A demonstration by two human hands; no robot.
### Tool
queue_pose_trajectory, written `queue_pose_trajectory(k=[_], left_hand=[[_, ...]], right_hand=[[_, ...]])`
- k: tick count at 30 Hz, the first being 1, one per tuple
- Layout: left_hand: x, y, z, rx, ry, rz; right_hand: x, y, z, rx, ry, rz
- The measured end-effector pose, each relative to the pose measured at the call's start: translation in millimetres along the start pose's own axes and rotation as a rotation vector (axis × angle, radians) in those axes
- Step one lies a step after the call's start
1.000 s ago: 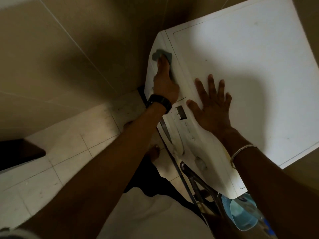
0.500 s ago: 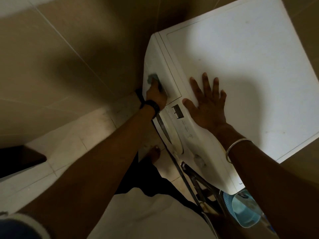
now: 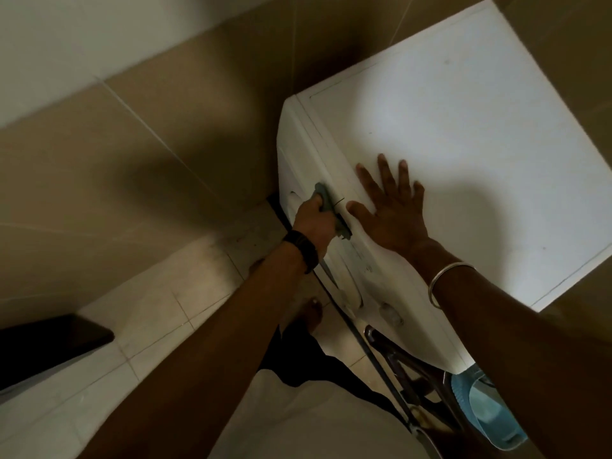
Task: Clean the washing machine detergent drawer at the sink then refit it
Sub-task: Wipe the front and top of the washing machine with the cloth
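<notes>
Left hand [image 3: 314,223] grips a grey cloth [image 3: 326,202] against the washing machine [image 3: 463,127] front, right hand [image 3: 394,213] flat on top; pressing hard could probably shift the machine.

Beige wall tiles [image 3: 139,167] fill the space ahead of me, split by thin pale grout lines, with a lighter band of wall [image 3: 82,38] above them at the upper left. Below lies a pale tiled floor [image 3: 139,313], smudged dark near the corner. A dark flat object [image 3: 43,346] juts in from the left edge over that floor; I cannot tell what it is. At the lower right sits a light blue plastic tub [image 3: 486,412], partly hidden, just beside a dark metal frame [image 3: 407,369] with slanted bars. My bare foot [image 3: 313,314] rests on the floor tiles.
</notes>
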State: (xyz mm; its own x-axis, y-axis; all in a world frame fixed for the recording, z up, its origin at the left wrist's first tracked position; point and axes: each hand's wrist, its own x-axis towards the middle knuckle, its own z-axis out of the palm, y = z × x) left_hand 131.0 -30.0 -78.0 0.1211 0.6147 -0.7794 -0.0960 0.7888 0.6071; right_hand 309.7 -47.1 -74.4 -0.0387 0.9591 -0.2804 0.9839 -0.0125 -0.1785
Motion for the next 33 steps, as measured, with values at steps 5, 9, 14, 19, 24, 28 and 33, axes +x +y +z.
queue_pose_trajectory(k=[5, 9, 14, 19, 24, 28, 33], left_hand=[[-40.4, 21.5, -11.5, -0.179, -0.146, 0.000], [-85.9, 48.6, -19.0, -0.288, -0.285, -0.008], [-126.8, 79.1, -4.6, -0.333, -0.498, 0.022], [-128.1, 100.8, 41.6, 0.078, -0.366, 0.203], [-111.4, 114.2, 75.4, 0.506, -0.294, 0.449], [-86.8, 120.3, 95.3, 0.766, -0.258, 0.579], [-45.8, 129.7, 106.8, 0.955, -0.369, 0.745]], right_hand=[[4.3, 3.2, -14.5, 0.139, -0.114, 0.017], [-10.7, -3.9, -60.1, 0.855, -0.093, 0.201], [-75.6, -16.6, -102.9, 1.773, -0.057, 0.282], [-110.5, -26.3, -112.8, 2.001, -0.021, 0.204], [-107.9, -28.9, -112.2, 2.017, 0.167, 0.300], [-98.8, -28.7, -113.0, 1.996, 0.381, 0.439], [-82.1, -27.3, -113.5, 2.000, 0.577, 0.568]])
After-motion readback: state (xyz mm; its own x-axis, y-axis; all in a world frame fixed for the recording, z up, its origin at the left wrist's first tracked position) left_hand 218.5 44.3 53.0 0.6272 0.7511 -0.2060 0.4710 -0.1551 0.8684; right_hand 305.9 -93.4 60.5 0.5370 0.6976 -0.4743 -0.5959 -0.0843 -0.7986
